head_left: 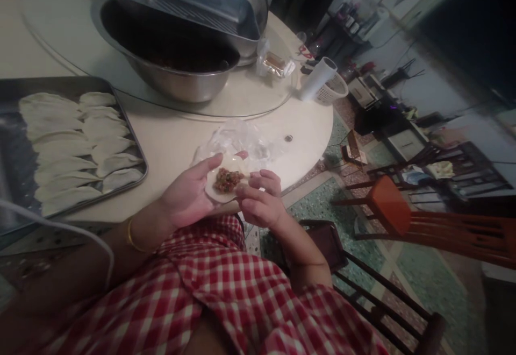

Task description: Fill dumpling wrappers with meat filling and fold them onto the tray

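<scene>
Cradling open dumpling wrapper point(232, 163) in left hand point(187, 193), pinching its rim with right hand point(260, 200) | carrying minced filling point(227, 180) mid-wrapper, at table point(161, 134) edge | judged at closing stage, not yet sealed | likely calls for folding over, pressing rim free of filling | noted leftward: finished-looking dumplings point(60, 145) on metal tray point(12, 145); beyond: steel basin point(181, 83)

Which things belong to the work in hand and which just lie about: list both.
In the work: wrapper, filling, dumplings, metal tray; probably the steel bowl.
Apparently lying about: white roll, white basket, orange chair.
</scene>
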{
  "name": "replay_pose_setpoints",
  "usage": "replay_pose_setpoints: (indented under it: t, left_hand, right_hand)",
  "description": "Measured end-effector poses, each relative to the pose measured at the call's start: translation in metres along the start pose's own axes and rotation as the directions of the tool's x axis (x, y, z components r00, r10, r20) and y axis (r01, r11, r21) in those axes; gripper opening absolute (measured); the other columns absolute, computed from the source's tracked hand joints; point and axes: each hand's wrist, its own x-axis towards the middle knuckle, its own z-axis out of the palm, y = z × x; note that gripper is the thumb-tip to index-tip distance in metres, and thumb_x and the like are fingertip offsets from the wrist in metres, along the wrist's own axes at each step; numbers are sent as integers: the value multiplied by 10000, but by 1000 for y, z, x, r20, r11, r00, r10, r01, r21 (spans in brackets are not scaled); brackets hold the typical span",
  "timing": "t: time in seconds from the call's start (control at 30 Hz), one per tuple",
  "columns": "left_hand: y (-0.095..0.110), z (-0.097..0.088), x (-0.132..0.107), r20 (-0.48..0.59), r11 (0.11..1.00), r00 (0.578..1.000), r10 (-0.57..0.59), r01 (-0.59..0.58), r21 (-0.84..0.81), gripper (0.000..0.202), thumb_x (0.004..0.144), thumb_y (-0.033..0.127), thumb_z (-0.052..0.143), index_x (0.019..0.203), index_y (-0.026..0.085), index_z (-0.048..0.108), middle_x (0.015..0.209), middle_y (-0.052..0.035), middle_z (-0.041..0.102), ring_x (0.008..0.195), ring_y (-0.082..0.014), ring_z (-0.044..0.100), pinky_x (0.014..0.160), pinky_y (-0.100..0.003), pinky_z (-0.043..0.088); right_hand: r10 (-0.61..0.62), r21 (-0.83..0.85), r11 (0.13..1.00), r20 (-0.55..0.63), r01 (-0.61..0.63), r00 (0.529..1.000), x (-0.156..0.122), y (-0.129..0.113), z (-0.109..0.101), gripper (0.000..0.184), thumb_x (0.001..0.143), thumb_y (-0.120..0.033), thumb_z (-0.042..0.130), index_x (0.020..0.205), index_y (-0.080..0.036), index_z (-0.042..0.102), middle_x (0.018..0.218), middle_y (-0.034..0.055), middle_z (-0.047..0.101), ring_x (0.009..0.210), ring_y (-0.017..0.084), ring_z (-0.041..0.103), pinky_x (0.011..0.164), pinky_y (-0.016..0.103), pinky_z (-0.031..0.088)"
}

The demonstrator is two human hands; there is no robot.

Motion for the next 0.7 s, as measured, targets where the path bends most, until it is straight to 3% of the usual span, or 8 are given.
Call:
replay_pose_setpoints:
  t: [0.1, 0.23, 0.4, 0.57, 0.7]
  left_hand:
    - [-5, -6, 3, -58, 996, 997, 43, -38, 86, 539, 931, 286, 455, 1453, 174, 378, 1161, -103, 686, 986, -205, 671, 895, -345, 515]
    - [-8, -11, 4, -92, 987, 992, 81, -67, 145, 558, 884, 170, 486, 1437, 189, 416, 993, -47, 726, 838, -142, 670, 776, -245, 514]
    - [-9, -15, 4, -98, 981, 987, 125, -108, 163, 513, 862, 146, 528, 1374, 155, 492, 851, -17, 738, 774, -105, 652, 781, -188, 492]
    - [-10, -19, 5, -42, 980, 995, 95, -86, 180, 437, 893, 284, 528, 1309, 154, 559, 1013, -55, 743, 925, -157, 675, 834, -227, 507]
    - [-12, -21, 5, -26, 926, 985, 168, -148, 348, 414, 873, 298, 576, 1272, 191, 607, 1217, -56, 686, 1146, -177, 605, 959, -241, 459]
  right_hand:
    - [60, 51, 997, 19, -61, 998, -5, -4, 4, 192, 803, -159, 636, 901, -292, 539, 901, -39, 704, 944, 144, 573, 926, 365, 493]
    - [104, 65, 993, -41, -102, 994, -8, -9, 12, 183, 810, -137, 604, 916, -277, 553, 886, -17, 685, 932, 149, 580, 895, 356, 495]
    - [143, 5, 990, -75, -143, 987, -4, -12, 17, 250, 799, -121, 586, 1016, -245, 582, 862, 7, 679, 914, 162, 588, 862, 350, 505]
    - [159, -77, 983, -83, -166, 984, -1, -13, 17, 258, 842, -159, 536, 1054, -301, 579, 808, -15, 658, 819, 153, 598, 805, 348, 511]
    - [161, -32, 986, -94, -165, 982, 1, -14, 17, 282, 837, -145, 538, 1076, -291, 566, 821, -12, 651, 831, 158, 593, 826, 364, 499]
